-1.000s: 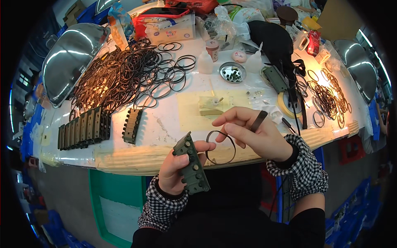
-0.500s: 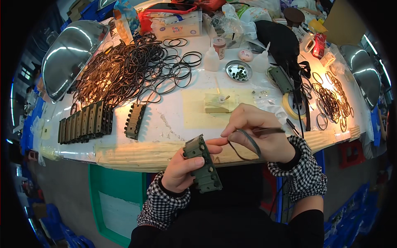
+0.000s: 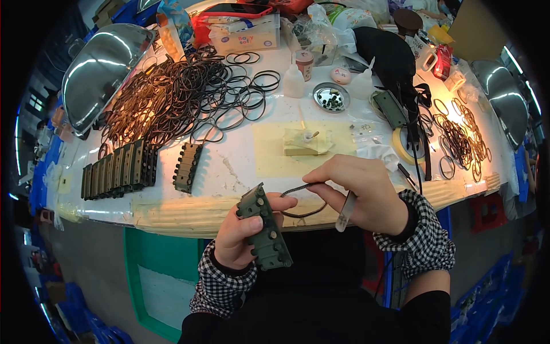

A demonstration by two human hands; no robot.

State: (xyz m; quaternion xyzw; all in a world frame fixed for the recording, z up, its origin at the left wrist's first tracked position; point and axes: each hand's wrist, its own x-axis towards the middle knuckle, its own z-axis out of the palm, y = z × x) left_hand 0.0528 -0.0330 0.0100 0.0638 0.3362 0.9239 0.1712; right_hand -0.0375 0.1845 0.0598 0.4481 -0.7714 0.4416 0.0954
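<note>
My left hand (image 3: 234, 236) is closed around a dark green plastic model hull (image 3: 268, 243) with small round wheels along its sides, thumb on its face. It is held tilted in front of the table's edge. Between the thumb and fingertips of my right hand (image 3: 369, 195) is a thin dark ridged rubber loop (image 3: 303, 216). The loop's left end reaches my left index finger; whether it touches the hull is hard to make out. A flat metal tool (image 3: 345, 212), perhaps tweezers, also sticks down out of my right hand.
A big tangle of dark loops (image 3: 172, 97) lies at left, a smaller pile (image 3: 461, 140) at right. Several similar hulls (image 3: 120, 169) stand in a row, one hull (image 3: 187, 167) apart. Beyond are a taped block (image 3: 303, 143), a dish of small parts (image 3: 331, 98) and a squeeze bottle (image 3: 293, 81).
My left hand and the hull have shifted slightly left. My right hand has turned, so the metal tool now points down instead of right, and the loop stretches out toward my left hand.
</note>
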